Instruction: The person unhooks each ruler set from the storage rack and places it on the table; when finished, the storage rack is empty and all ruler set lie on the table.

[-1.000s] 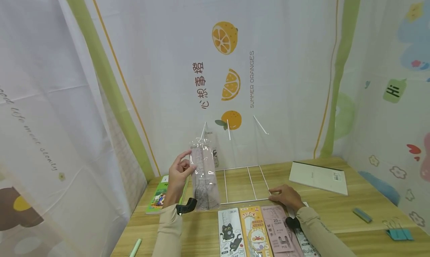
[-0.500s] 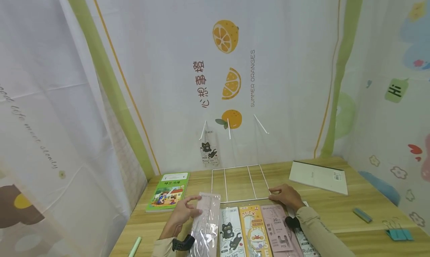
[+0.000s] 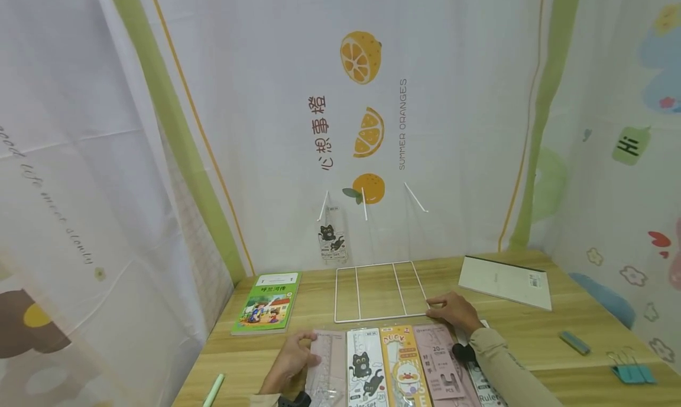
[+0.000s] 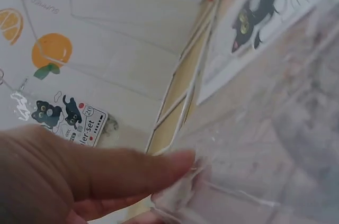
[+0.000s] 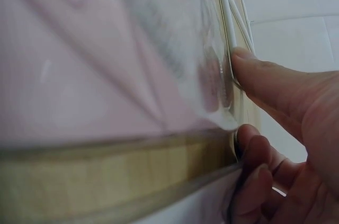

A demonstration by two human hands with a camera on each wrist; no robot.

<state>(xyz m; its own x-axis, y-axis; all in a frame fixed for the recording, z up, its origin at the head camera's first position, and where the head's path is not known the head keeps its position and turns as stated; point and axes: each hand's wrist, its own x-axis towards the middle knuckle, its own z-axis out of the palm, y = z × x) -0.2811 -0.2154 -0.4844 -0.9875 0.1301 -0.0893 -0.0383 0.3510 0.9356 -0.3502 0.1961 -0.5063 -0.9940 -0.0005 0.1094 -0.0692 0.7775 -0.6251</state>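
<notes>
In the head view my left hand [image 3: 291, 357] pinches the edge of a pale pink ruler set in a clear sleeve [image 3: 330, 359], low at the left end of a row. Beside it lie a white cat ruler set [image 3: 365, 365], a yellow duck ruler set [image 3: 402, 365], a pink ruler set [image 3: 440, 362] and a white one partly under my right forearm. My right hand [image 3: 454, 312] holds the near right corner of a white wire rack [image 3: 372, 319], thumb on the wire in the right wrist view. Another cat ruler set [image 3: 332, 236] hangs from the rack's left hook [image 3: 323, 206].
A green book [image 3: 268, 306] lies left of the rack, and a pale notebook [image 3: 504, 281] at the back right. An eraser-like grey-green block [image 3: 574, 342], a teal binder clip [image 3: 633, 372] and a light green pen [image 3: 214, 390] lie on the table. A printed curtain stands behind.
My left hand has brought the pale pink ruler set down from in front of the left hook to the left end of the row. My right hand has stayed at the rack's corner.
</notes>
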